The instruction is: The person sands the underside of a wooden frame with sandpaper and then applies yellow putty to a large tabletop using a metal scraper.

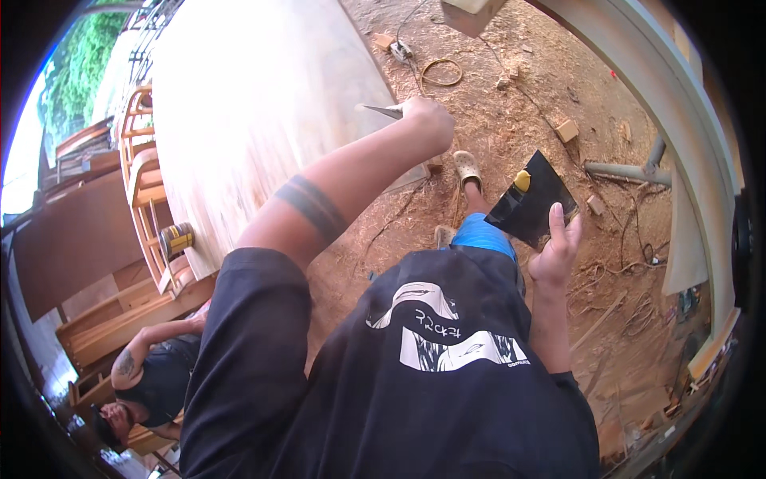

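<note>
My left hand (429, 126) is closed around a putty knife, whose thin pointed-looking blade (381, 110) sticks out toward the left over the edge of a large pale wooden panel (263, 104). Whether the blade touches the panel I cannot tell. In my right hand (556, 254) is a flat black square plate (538, 203), gripped at its lower corner with the thumb on top. A dab of yellow paste (523, 180) sits near its upper left edge.
A tin (175, 238) stands by the panel's near left edge. Wooden chair frames (148, 180) and another person (152, 383) are at left. Cables (443, 73), wood blocks (567, 130) and shavings litter the dirt floor. A curved pale frame (702, 136) borders the right.
</note>
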`<state>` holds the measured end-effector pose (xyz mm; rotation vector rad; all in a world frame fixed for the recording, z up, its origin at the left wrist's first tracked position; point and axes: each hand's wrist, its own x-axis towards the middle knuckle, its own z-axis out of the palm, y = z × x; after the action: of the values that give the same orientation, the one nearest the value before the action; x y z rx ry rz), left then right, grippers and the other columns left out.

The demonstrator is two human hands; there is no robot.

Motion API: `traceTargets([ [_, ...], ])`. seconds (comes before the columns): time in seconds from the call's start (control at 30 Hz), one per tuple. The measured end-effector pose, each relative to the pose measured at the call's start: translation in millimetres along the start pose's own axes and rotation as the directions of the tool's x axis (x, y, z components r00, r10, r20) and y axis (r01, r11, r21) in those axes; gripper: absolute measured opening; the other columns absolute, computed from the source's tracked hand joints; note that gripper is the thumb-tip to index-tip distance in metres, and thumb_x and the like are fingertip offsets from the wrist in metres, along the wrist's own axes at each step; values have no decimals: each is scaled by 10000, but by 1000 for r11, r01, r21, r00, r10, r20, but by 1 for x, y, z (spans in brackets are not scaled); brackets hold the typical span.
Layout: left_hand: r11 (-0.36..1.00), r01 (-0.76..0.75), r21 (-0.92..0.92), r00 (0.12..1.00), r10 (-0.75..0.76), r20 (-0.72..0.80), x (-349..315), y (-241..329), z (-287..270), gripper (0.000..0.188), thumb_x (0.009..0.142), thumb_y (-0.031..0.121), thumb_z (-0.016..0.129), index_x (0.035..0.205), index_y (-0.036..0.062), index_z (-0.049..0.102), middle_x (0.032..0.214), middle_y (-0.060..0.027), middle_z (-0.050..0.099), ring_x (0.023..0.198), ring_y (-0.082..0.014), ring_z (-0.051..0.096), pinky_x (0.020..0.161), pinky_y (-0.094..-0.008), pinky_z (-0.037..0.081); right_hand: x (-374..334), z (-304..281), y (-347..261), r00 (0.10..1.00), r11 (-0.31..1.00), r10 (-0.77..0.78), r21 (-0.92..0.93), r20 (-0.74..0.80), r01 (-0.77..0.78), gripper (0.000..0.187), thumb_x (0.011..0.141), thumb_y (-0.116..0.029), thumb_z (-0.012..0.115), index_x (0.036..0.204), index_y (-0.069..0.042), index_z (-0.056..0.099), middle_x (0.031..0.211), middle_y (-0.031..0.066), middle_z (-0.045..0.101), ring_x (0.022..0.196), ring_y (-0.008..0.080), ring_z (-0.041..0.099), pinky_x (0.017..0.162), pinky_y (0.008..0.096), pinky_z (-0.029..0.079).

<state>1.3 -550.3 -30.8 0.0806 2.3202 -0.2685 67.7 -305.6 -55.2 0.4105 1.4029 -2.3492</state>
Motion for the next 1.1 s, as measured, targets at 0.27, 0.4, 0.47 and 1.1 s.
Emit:
traceTargets([
  [0.27,907,-416,-62,891,421,169,-47,78,31,223,767,114,626,962,39,704,1018,-150,682,964,-281,659,738,-404,545,-20,-39,6,982,994,-105,5,-158,107,265,953,-176,523,1156,-9,487,1089,101,583,953,173,587,786,307,524],
  [0.4,913,-299,-279,945,323,46,-74,36,58,174,681,39,603,825,4,695,829,-214,663,832,-335,657,686,-422,519,-21,-45,2,982,994,-104,-2,-160,105,269,950,-179,533,1156,-10,493,1096,102,584,961,172,583,797,304,520],
  [0.47,856,-178,-485,984,163,-74,-99,2,72,206,671,37,569,842,-6,675,822,-229,651,821,-350,646,718,-439,497,-16,-48,3,987,994,-108,-12,-123,107,317,933,-162,552,1207,-21,477,1133,110,586,1003,207,604,843,346,527],
  [1.1,-811,-583,-47,803,-584,117,-251,99,276,386,793,44,599,1162,-61,555,1038,-119,658,926,-201,648,856,-332,514,-9,91,9,869,947,240,-301,433,-111,329,948,-106,515,1249,8,446,1181,123,575,1041,211,593,904,358,493],
])
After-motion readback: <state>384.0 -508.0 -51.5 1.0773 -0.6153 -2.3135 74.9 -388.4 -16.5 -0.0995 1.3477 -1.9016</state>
